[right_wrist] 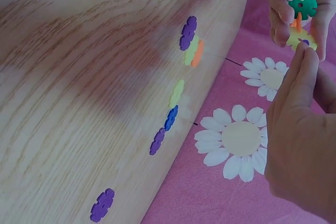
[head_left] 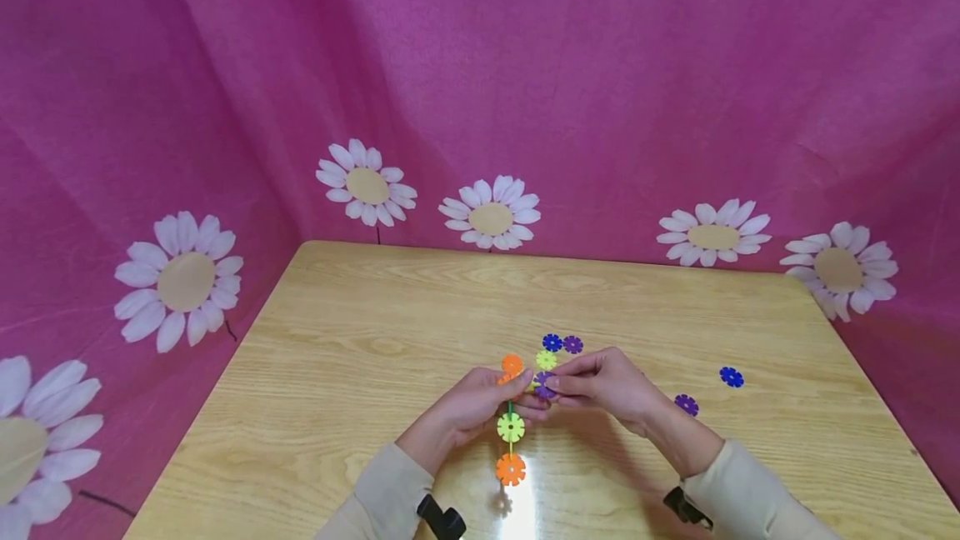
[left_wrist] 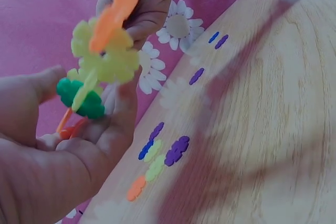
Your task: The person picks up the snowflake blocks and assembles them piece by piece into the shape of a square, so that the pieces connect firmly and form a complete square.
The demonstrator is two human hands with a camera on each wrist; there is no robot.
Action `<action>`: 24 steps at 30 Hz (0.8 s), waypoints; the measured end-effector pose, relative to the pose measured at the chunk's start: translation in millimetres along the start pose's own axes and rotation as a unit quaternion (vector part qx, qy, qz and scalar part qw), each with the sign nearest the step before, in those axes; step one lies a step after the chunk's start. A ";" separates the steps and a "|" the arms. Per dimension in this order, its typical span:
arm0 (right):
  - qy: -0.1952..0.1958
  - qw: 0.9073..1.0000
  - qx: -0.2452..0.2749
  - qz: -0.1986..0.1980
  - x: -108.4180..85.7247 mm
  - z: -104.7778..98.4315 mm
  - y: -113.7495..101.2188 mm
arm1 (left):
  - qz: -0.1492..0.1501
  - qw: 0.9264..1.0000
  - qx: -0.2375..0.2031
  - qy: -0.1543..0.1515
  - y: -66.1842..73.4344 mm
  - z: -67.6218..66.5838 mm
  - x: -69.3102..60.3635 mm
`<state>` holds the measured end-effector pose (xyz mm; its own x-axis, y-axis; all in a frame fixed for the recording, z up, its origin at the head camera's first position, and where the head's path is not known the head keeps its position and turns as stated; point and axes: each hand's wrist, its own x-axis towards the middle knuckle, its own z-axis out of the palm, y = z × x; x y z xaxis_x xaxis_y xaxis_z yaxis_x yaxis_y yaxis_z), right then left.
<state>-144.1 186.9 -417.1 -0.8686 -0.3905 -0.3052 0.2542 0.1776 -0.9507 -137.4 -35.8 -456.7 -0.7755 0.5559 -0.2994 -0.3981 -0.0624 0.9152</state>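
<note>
— Left hand [head_left: 476, 400]: fingers curled round a chain of slotted flower discs [head_left: 511, 427], held above the worktop [head_left: 360, 298]. Right hand [head_left: 611, 390]?

— Pinching at the chain's yellow end disc [right_wrist: 295, 39]. Dark purple sliver at the fingertips; cannot tell whether a further disc sits in that pinch.

— How far along?

— Partway, I'd judge. Orange, yellow and green pieces already joined; green disc [left_wrist: 81, 99] plainest from the left wrist. Full count hidden by fingers.

— Left over?

— Loose ones on the worktop, not joined on. Just beyond the hands: orange disc [head_left: 512, 364], yellow disc [head_left: 545, 360], blue disc [head_left: 552, 342] with purple disc [head_left: 573, 344] beside it. Well off to the right: another blue disc [head_left: 732, 377], another purple disc [head_left: 686, 405].

— Backdrop?

— Pink cloth [head_left: 600, 90], white daisies [head_left: 491, 219].
</note>
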 end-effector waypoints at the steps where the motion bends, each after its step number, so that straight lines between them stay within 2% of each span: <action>1: 0.000 1.000 0.000 0.000 -0.4 0.1 0.1 | -0.005 1.000 -0.003 -0.001 -0.9 -0.8 0.3; 6: -0.001 1.000 -0.005 0.002 -1.1 0.5 -0.1 | -0.014 1.000 -0.017 0.009 -3.1 -3.0 2.9; 10: 0.000 1.000 -0.011 0.000 -1.0 1.6 -0.3 | -0.005 0.999 -0.021 0.024 -1.6 -0.7 4.5; 17: 0.010 1.000 -0.021 0.000 -2.4 5.2 -0.1 | -0.009 0.998 -0.030 0.045 0.4 4.4 5.7; 20: 0.023 0.999 -0.024 0.002 -3.0 6.8 -1.3 | -0.002 0.998 -0.020 0.058 0.3 5.7 6.2; 24: 0.030 0.999 -0.029 -0.007 -3.3 8.7 -3.9 | 0.003 0.998 -0.010 0.059 0.9 7.0 6.5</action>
<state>-138.5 179.7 -412.8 -0.8961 -0.3384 -0.2872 0.2189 0.2258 -0.9492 -139.3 -26.5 -456.0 -0.8301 0.4535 -0.3245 -0.4021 -0.0835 0.9118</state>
